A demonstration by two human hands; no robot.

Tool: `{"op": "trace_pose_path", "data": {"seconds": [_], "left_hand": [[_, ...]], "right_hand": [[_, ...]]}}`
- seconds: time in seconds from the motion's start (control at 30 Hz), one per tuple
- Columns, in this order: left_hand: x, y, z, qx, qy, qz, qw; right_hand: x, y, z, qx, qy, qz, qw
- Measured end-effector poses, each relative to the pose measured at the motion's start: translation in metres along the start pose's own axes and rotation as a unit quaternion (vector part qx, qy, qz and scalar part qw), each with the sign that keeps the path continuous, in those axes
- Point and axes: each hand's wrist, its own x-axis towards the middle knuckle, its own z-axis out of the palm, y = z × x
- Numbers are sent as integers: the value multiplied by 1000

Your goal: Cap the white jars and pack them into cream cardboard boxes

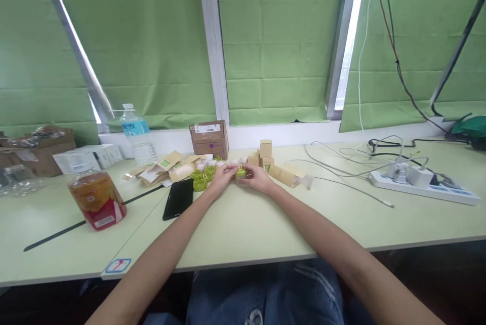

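Between the fingertips of both hands is a small green piece with a yellow loop on top (240,172); its exact kind is too small to tell. My left hand (221,179) closes on its left side, and my right hand (258,179) grips it from the right. Several similar green pieces (200,184) lie in a group just left of my left hand, some with yellow loops. Beyond my right hand stand small tan cardboard boxes (266,149), with an opened tan box (283,175) lying on its side to their right.
A black phone (178,199) lies left of my left forearm. Opened tan packaging (161,168) and a brown carton (209,140) are behind. Farther left stand a drink bottle (97,198) and a water bottle (138,135). Cables and a power strip (425,186) occupy the right.
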Motion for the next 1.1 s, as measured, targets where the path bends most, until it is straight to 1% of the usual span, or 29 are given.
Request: {"op": "trace_pose_path", "data": {"seconds": [0.13, 0.27, 0.37, 0.5, 0.6, 0.8, 0.93, 1.03, 1.1], "left_hand": [[0, -2, -1, 37, -5, 10, 999], [0, 0, 0, 48, -12, 25, 998], [-2, 4, 2, 95, -22, 78, 992], [-10, 10, 7, 206, -17, 165, 965], [-15, 14, 10, 237, -10, 198, 951], [-15, 16, 10, 278, 4, 233, 932], [-12, 13, 6, 335, -2, 256, 907], [-12, 9, 4, 381, 5, 265, 886], [-12, 8, 5, 400, 13, 264, 877]], "right_hand": [[-1, 0, 0, 18, -4, 13, 1000], [-1, -1, -1, 22, -21, 6, 1000], [-1, -1, -2, 13, -23, -4, 1000], [-1, -3, -2, -17, -19, -14, 1000], [-3, -5, -1, -28, -24, -26, 999], [-3, -5, 0, -39, -25, -39, 998], [-2, -5, 1, -50, -26, -44, 997], [-2, -5, 1, -58, -27, -46, 997], [-2, -5, 1, -63, -28, -46, 997]]}}
